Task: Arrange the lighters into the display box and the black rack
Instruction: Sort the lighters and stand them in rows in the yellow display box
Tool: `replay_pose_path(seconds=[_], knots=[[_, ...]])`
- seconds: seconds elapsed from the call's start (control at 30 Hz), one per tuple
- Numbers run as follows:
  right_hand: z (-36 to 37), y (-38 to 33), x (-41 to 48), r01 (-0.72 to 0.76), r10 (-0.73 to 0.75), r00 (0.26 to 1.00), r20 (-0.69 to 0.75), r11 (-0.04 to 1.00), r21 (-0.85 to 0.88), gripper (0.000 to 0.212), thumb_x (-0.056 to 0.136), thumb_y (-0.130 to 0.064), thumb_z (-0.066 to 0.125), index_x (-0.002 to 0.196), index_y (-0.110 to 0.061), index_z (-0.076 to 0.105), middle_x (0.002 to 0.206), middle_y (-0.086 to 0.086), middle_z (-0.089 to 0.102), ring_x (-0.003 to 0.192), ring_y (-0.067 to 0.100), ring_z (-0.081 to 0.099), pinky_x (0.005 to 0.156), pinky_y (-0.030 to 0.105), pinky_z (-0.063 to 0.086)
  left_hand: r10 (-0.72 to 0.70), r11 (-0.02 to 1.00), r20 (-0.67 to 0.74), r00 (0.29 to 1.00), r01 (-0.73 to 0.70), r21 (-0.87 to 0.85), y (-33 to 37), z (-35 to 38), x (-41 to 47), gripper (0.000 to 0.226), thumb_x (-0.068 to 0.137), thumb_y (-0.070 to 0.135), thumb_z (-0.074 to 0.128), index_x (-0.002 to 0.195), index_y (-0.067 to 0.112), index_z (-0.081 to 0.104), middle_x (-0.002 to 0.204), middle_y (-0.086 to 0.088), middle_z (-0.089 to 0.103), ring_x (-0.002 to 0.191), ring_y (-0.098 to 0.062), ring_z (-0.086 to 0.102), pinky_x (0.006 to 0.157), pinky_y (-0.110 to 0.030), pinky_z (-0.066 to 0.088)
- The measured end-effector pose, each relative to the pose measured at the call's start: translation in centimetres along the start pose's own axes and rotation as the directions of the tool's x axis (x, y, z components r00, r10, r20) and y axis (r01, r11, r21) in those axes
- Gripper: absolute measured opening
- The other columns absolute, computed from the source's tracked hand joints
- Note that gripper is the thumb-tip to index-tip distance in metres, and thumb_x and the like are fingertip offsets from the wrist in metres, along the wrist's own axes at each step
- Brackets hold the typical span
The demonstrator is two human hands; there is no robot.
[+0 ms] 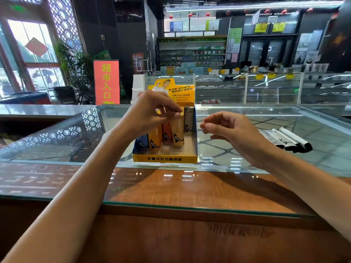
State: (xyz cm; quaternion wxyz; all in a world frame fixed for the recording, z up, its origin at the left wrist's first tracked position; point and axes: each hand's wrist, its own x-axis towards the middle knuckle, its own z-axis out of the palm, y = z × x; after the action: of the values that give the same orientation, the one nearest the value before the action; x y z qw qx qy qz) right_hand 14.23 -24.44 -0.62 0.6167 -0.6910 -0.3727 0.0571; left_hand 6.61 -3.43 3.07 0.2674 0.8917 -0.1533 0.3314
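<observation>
Counter glass [171,186] bears display box [165,159] of lighters [154,139]; left fingers [169,106] pinch tan lighter [177,135].

Yellow display box [165,158], on glass counter [57,149]. Holds upright blue lighter [141,143], yellow lighter [154,139], red lighter [167,134], tan lighter [177,136] and grey lighter [188,120].
Left hand [152,111]: pinches the tan lighter's top.
Right hand [228,130]: beside the box, fingers loosely curled, holding nothing.
White lighters [290,138]: lying together on the glass, further right.

Honestly not much to report: 2 bare arms were in shot. The left hand [152,109] and right hand [228,130] were both bare, and the slim forearms [85,177] were uncovered to the frame's bottom corners.
</observation>
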Motion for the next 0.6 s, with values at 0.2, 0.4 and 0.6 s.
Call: replay_pose_path(seconds=[0.2,0.4,0.6], knots=[[-0.1,0.0,-0.1,0.017,-0.017,1.000,-0.002,0.998,-0.063,0.012,0.086,-0.007,0.061,0.093,-0.017,0.063,0.094,0.003,0.070,0.090,0.015,0.067,0.078,0.024,0.054,0.029,0.987,-0.002,1.000,-0.028,0.160,0.1,0.7,-0.2,0.017,0.076,0.015,0.076,0.093,0.014,0.075,0.089,-0.001,0.069,0.078,-0.015,0.063,0.068,-0.024,0.051],[-0.5,-0.2,-0.4,0.020,-0.019,1.000,0.016,0.993,-0.112,0.015,0.087,-0.002,0.060,0.092,-0.016,0.064,0.093,0.005,0.070,0.086,0.013,0.065,0.075,0.022,0.053,0.062,0.961,-0.054,0.997,-0.045,0.273,0.3,1.3,-0.2,0.019,0.075,0.016,0.076,0.094,0.013,0.075,0.097,-0.005,0.061,0.087,-0.014,0.055,0.071,-0.010,0.042],[-6.2,-0.4,-1.6,-0.105,0.017,0.983,-0.181,0.864,-0.492,0.005,0.089,-0.026,0.061,0.090,-0.022,0.060,0.087,-0.003,0.065,0.079,0.010,0.060,0.058,0.021,0.044,0.103,0.935,0.002,0.995,-0.098,0.341,0.3,1.2,-0.4,0.021,0.079,0.015,0.072,0.100,0.011,0.073,0.097,-0.006,0.068,0.082,-0.010,0.058,0.067,-0.005,0.040]])
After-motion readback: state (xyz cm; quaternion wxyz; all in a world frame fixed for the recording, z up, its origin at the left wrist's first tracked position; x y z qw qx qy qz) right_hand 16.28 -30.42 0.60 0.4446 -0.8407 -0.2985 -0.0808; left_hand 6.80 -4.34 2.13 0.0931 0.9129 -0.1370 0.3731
